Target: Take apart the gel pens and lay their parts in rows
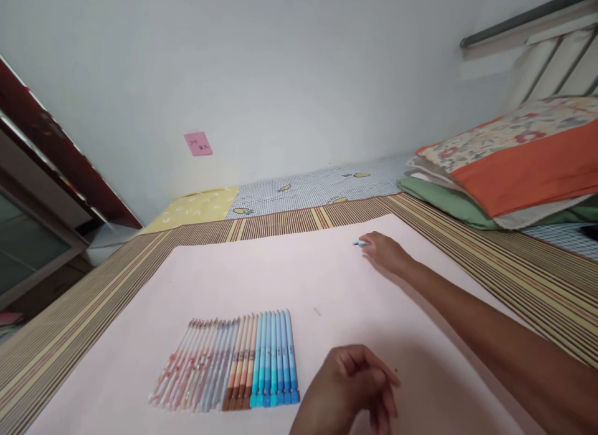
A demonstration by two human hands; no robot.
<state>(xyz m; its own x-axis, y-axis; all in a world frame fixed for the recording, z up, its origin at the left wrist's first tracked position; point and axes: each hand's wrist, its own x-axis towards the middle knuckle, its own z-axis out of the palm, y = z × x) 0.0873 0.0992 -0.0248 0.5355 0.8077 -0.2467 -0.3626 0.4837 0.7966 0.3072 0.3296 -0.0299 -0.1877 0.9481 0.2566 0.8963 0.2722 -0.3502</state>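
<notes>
A row of several pens (233,366) lies side by side on a pale pink sheet (261,279): pinkish ones at the left, orange-brown in the middle, blue at the right. My right hand (385,251) reaches far across the sheet and its fingers close on a small light-blue pen (360,242) whose tip sticks out to the left. My left hand (348,388) hovers low at the bottom, just right of the blue pens, fingers loosely curled with nothing visible in them.
The pink sheet lies on a striped woven mat (514,260) covering a bed. Folded bedding and an orange patterned pillow (518,154) pile at the right. A pink sticky note (198,143) hangs on the white wall. A dark cabinet (42,173) stands at the left.
</notes>
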